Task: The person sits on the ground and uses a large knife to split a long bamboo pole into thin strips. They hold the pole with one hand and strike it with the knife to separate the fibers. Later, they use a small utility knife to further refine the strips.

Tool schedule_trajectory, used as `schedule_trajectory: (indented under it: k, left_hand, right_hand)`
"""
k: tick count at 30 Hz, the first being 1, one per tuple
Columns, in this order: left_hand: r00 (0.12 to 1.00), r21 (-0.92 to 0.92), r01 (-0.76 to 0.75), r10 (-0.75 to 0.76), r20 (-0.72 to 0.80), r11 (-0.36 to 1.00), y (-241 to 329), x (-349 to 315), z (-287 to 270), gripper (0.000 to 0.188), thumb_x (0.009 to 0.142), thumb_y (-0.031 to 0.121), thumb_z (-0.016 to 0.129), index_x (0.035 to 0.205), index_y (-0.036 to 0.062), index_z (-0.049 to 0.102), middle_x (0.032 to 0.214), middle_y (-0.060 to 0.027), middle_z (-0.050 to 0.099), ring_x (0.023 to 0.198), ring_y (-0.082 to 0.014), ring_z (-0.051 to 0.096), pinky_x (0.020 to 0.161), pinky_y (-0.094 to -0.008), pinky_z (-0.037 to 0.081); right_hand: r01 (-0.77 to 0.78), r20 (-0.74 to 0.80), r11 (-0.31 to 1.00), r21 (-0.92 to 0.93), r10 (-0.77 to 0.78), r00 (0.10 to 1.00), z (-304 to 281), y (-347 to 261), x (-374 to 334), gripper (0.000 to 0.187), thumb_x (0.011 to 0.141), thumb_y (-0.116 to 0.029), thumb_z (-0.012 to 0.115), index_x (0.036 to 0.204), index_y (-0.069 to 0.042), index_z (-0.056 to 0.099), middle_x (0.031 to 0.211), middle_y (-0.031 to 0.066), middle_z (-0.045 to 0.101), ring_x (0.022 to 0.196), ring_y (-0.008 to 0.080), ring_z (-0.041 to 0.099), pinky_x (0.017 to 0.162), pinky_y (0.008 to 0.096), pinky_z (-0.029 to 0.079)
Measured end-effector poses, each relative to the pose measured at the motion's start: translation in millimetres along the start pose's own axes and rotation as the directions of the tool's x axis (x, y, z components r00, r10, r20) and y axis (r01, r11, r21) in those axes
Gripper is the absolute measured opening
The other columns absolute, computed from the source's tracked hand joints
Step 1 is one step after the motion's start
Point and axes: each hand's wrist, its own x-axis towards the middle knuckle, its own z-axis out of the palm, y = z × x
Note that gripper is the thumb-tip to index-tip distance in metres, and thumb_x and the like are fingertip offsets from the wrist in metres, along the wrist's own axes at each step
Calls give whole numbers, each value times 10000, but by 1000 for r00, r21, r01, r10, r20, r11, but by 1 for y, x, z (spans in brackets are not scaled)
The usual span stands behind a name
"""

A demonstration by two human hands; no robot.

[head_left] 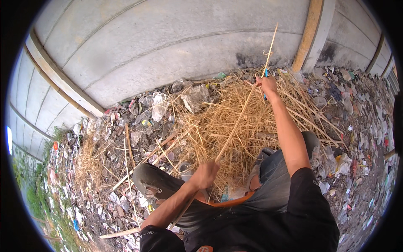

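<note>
A long, pale bamboo strip (236,126) runs slantwise across the view from my lap toward the concrete wall. My left hand (204,175) is closed around its lower part, in front of my knees. With the arm stretched out, my right hand (268,85) is closed on a small blue tool (266,73) against the strip's far part. The fingers hide most of that tool, so its exact kind does not show. A thin curl (267,53) hangs from the strip beyond the hand. Under the strip lies a heap of straw-coloured shavings (226,122).
A concrete panel wall (176,46) rises behind the heap, with a wooden post (307,35) against it. Scattered rubbish (352,122) covers the ground around me. A pale rock (195,98) sits behind the shavings, and more strips (127,185) lie at the left.
</note>
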Motion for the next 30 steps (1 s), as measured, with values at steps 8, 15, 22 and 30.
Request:
schedule_trajectory:
  k: [8, 15, 22, 30]
  left_hand:
    - [994, -135, 36, -50, -102, 990, -25, 3, -7, 523, 1042, 417, 445, 755, -14, 526, 590, -105, 508, 548, -212, 486, 541, -391, 394]
    - [977, -610, 89, -189, -102, 787, -18, 11, -38, 458, 1048, 410, 447, 759, 61, 517, 557, 49, 380, 481, -81, 357, 445, -283, 286]
    - [972, -794, 71, -220, -80, 603, -26, 10, -45, 444, 1065, 391, 430, 724, 107, 440, 545, 44, 366, 414, -81, 333, 396, -267, 256]
    - [960, -684, 61, -230, -159, 727, -26, 17, -40, 460, 1066, 406, 422, 749, 80, 487, 578, 32, 423, 471, -85, 399, 447, -273, 336]
  right_hand:
    - [-8, -30, 986, -164, 4, 1000, -12, -8, -7, 484, 931, -340, 692, 573, -61, 524, 597, 64, 560, 545, 194, 582, 480, 362, 367]
    - [278, 304, 633, -722, -71, 950, 23, -9, -55, 263, 787, -247, 753, 722, -21, 635, 563, 42, 529, 454, 136, 491, 413, 303, 352]
    - [682, 689, 464, -565, -189, 700, 90, -35, -188, 90, 764, -94, 620, 734, -9, 618, 524, 12, 433, 428, 122, 388, 365, 319, 326]
    - [792, 834, 460, -401, -175, 524, 104, -20, -256, 145, 790, -77, 604, 775, 51, 670, 625, 203, 643, 512, 302, 648, 462, 437, 505]
